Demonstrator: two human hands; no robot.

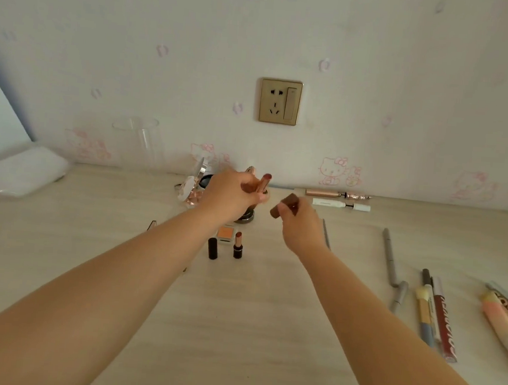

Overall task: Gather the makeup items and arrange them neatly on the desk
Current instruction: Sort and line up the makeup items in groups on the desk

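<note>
My left hand (234,195) grips an uncapped rose-gold lipstick (264,182), its dark red tip pointing up. My right hand (297,223) pinches the brown lipstick cap (285,205), held a short gap to the right of the lipstick. Below my hands on the desk (237,312) stand a second open lipstick (238,245), a black cap (212,248) and a small orange blush pan (225,233). A dark round jar (244,217) sits partly hidden under my left hand. An open compact (192,184) stands behind it.
Two opened mascara-like tubes (337,199) lie by the wall. Grey pencils (391,261) and several tubes and brushes (440,316) lie at the right. A clear glass (142,144) and a white pack (20,171) sit at the back left. A wall socket (280,101) is above.
</note>
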